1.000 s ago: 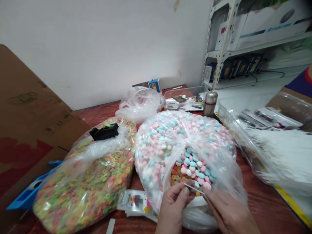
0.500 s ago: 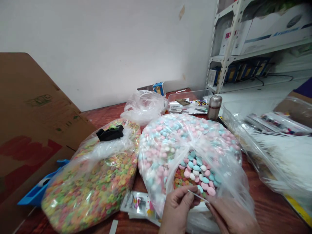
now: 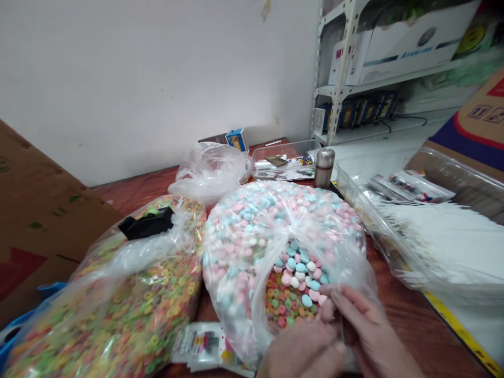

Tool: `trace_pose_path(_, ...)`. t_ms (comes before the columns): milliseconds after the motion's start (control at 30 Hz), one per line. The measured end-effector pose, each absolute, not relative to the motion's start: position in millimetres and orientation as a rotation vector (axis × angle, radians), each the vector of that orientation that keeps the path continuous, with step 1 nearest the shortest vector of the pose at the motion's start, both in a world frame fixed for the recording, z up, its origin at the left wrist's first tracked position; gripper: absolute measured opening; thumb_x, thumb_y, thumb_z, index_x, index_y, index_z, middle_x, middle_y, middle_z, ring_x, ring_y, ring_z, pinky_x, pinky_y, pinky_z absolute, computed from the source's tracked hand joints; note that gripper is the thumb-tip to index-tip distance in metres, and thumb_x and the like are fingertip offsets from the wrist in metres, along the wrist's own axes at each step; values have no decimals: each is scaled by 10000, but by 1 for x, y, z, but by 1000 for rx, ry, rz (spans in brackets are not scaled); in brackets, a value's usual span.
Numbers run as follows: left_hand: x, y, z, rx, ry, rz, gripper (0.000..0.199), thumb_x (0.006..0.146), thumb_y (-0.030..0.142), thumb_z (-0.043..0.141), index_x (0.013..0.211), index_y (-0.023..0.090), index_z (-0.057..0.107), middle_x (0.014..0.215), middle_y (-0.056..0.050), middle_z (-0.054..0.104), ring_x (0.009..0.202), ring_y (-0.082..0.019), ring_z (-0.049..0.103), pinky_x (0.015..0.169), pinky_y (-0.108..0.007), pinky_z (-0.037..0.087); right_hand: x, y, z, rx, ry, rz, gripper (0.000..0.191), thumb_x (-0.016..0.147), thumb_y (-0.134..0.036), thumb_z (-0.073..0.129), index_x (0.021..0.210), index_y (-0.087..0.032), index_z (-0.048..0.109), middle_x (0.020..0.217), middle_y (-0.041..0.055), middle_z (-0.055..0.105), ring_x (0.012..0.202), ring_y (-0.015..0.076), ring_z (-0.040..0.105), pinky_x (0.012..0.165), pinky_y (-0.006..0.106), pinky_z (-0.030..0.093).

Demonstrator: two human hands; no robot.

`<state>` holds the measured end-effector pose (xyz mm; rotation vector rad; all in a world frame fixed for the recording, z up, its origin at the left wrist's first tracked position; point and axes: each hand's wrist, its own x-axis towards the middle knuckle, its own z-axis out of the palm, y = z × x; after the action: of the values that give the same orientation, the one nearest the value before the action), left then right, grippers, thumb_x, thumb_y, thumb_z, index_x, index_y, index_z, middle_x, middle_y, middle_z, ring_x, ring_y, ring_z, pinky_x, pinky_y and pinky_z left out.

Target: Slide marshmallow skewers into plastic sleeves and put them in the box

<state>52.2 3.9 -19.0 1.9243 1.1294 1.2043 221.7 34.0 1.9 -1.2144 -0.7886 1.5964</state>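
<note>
At the bottom, my left hand is blurred, its fingers curled in close to my right hand. My right hand is closed, thumb and fingers together at the edge of the loose candies; what the two hands hold is hidden. Just beyond them a large clear bag bulges with pastel candies in pink, blue and white. Through its torn opening show loose pastel candies and small colourful rings.
Left lies a bag of colourful rings with a black tape dispenser on it. Flat packets lie in front. A cardboard box leans at left. Right stands a clear tray of white strips; a metal shaker stands behind.
The view has swung right, so things sit further left. My hands have drawn together, my right hand rising nearer the candies. The thin white strand between them earlier no longer shows.
</note>
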Motion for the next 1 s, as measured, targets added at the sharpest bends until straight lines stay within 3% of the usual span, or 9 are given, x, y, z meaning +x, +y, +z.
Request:
trace_pose_path(100,44,31,-24,2066,1356,1172,349,915,142,485,1200,237,663,1118,-122,705,1065,-251,655,926,-385,541,234,50,-6,-1368,-1253,1179,300,898,-471,560,998,-217,682,750,11,641,632,155,617,577,229,491)
trace_pose_path(200,41,60,-22,2210,1605,902,344,897,94,460,1159,182,666,1118,-157,677,1096,-297,621,918,-465,535,224,62,-19,-1455,-1785,839,216,932,-321,487,910,-233,682,878,48,664,850,212,644,745,287,500)
trace_pose_path(300,46,77,-21,2178,1638,716,323,884,111,504,1139,220,668,1106,-130,680,1053,-303,626,901,-489,529,197,69,-38,-1528,-2012,665,219,909,-191,446,916,-226,663,906,68,656,795,224,641,671,299,491)
trace_pose_path(433,49,79,-22,2130,1624,749,354,897,96,452,1138,243,666,1072,-108,688,1056,-289,618,929,-489,494,179,76,-55,-1573,-1985,659,266,867,-96,425,928,-210,658,916,93,649,717,233,639,574,295,469)
trace_pose_path(600,41,69,-9,1378,1494,1024,214,894,252,568,1070,203,681,1042,-100,697,979,-246,641,875,-385,507,200,74,-48,-1443,-1816,810,144,938,-272,493,1005,-226,612,961,55,664,871,203,658,757,290,537)
trace_pose_path(733,47,61,2,611,1122,1058,265,816,314,714,1039,171,699,1007,-81,703,876,-180,658,769,-267,524,212,61,-40,-1197,-1424,1186,242,933,-407,553,1072,-213,589,1001,48,689,881,180,671,777,262,551)
trace_pose_path(1000,62,54,9,578,995,1128,254,775,293,766,988,157,743,1000,-92,735,909,-217,682,820,-304,529,204,48,-35,-1216,-1459,978,216,898,-367,602,1024,-205,669,894,40,711,807,181,667,729,246,543)
